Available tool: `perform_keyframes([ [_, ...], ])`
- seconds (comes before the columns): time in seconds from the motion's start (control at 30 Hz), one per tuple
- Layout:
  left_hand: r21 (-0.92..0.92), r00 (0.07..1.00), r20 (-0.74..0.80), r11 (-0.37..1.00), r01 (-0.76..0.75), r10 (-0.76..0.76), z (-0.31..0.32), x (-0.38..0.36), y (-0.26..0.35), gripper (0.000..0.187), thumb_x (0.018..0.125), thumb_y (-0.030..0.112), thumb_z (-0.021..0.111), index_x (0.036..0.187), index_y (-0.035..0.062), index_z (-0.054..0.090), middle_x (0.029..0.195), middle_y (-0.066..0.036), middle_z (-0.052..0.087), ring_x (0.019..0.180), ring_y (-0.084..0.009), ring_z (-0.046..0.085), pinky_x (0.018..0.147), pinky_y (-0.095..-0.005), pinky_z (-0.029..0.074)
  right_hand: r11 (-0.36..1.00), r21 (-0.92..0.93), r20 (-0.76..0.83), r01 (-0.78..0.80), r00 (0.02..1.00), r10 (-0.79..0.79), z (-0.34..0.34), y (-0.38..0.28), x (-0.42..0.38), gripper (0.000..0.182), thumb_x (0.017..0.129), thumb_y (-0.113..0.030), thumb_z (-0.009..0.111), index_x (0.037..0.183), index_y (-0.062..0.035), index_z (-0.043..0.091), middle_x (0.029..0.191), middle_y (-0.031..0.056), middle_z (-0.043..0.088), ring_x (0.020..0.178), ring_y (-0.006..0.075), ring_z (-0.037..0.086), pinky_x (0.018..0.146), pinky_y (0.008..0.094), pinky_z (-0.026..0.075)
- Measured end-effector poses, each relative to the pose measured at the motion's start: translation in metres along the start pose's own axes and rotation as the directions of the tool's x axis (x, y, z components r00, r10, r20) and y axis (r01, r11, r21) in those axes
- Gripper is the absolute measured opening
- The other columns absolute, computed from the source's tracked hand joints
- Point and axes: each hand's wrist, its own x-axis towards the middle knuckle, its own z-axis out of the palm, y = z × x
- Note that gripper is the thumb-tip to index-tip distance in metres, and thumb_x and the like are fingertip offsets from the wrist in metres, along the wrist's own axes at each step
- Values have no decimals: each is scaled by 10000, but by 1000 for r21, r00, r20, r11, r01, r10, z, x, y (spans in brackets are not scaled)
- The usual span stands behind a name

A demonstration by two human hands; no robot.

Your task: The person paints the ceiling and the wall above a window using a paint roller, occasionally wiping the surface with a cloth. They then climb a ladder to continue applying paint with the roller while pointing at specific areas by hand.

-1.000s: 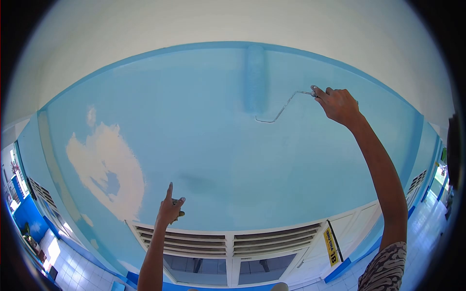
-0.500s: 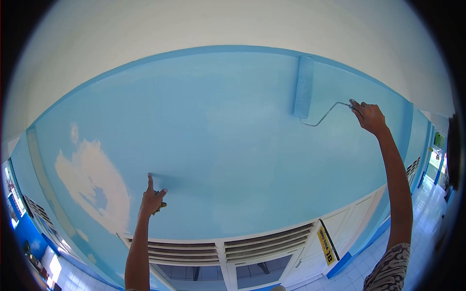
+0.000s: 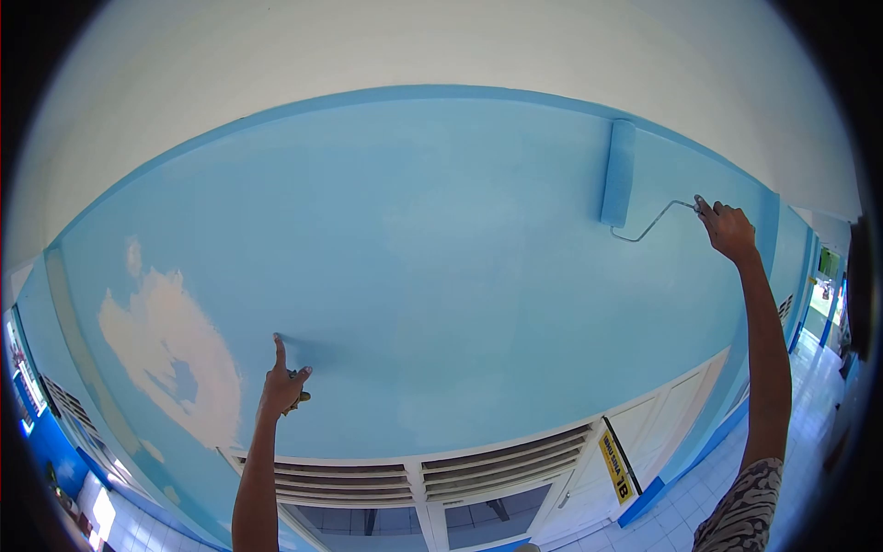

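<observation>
High on the right, my right hand is closed around the handle end of a paint roller. Its bent wire frame reaches left to the blue, nearly upright sleeve, which rests against the light-blue wall just under the darker top band. Lower left, my left hand points its index finger up, the tip at the wall and casting a shadow. The other fingers curl around a small yellowish-brown thing, mostly hidden and too small to name. Left of that hand is a whitish patch on the wall.
Above the wall spreads a white ceiling. Below are slatted vents, window panes, a white door and a yellow-black sign marked 7B. A tiled floor runs off at the right.
The roller and my right hand have moved right and slightly down along the wall's top edge. My left hand has shifted slightly left and down in view, its grip unchanged.
</observation>
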Motion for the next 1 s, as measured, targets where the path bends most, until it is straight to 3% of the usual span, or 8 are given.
perform_keyframes([
  [0.07, -27, 999, 20, 999, 30, -30, 1, -2, 1, 1019, 939, 256, 654, 1597, 162, -119, 692, -85, 636, 520, -159, 587, 511, -348, 512, 1000, -10, -46, 30, 998, -30, -6, -8, 8, 405, 985, -263, 615, 1368, -140, 577, 771, 99, 650, 613, 229, 624, 541, 373, 506],
  [0.17, -44, 998, -34, 998, -53, 52, 8, 4, -14, 1028, 934, 302, 666, 1602, 174, -104, 587, -66, 575, 485, -177, 567, 482, -359, 468, 996, -24, -104, 80, 991, -82, -18, -23, 27, 432, 984, -270, 617, 1394, -150, 557, 774, 98, 650, 614, 222, 626, 523, 365, 502],
  [0.4, -78, 1000, 6, 996, -30, 30, 2, -4, -14, 1032, 931, 258, 663, 1601, 246, -122, 583, -54, 558, 478, -163, 549, 466, -352, 456, 992, 13, -121, 122, 985, -119, -54, -60, 61, 408, 1010, -276, 582, 1398, -152, 565, 754, 84, 657, 579, 212, 609, 516, 350, 498],
  [0.43, -62, 1000, 8, 998, -3, 3, 0, -6, -11, 1021, 931, 255, 663, 1604, 264, -104, 666, -81, 620, 547, -167, 590, 523, -346, 492, 993, 29, -97, 114, 989, -111, -57, -61, 62, 405, 1008, -277, 584, 1393, -151, 571, 738, 84, 653, 568, 212, 605, 516, 352, 498],
  [0.7, -48, 1000, 17, 999, 23, -22, 1, 0, -21, 1004, 937, 241, 668, 1604, 320, -78, 775, -120, 691, 640, -178, 645, 589, -342, 539, 984, 169, -100, 53, 994, -36, -10, -30, 32, 375, 1002, -274, 589, 1353, -143, 598, 714, 96, 646, 557, 238, 597, 533, 367, 500],
  [0.77, -80, 1000, -12, 996, -27, 26, 2, 4, -26, 1015, 914, 243, 673, 1613, 266, -62, 607, -37, 566, 501, -137, 522, 473, -321, 459, 976, 214, -97, 33, 995, -12, 0, -20, 19, 359, 1001, -271, 585, 1335, -142, 609, 719, 104, 649, 570, 253, 604, 557, 382, 501],
  [0.87, -50, 1000, 11, 998, 28, -27, 1, -1, -18, 1010, 932, 240, 678, 1604, 320, -71, 776, -122, 692, 638, -181, 646, 591, -339, 544, 980, 199, -27, -24, 999, 30, 11, 0, -1, 364, 1002, -271, 580, 1338, -136, 609, 718, 108, 646, 594, 259, 611, 586, 391, 494],
  [1.0, -70, 999, 6, 997, 35, -35, 3, 2, -19, 1004, 937, 241, 673, 1604, 323, -73, 773, -124, 691, 638, -181, 646, 582, -340, 540, 994, 85, 53, -62, 997, 57, 25, 25, -22, 365, 1008, -274, 566, 1344, -135, 608, 735, 114, 653, 621, 261, 620, 620, 399, 494],
])
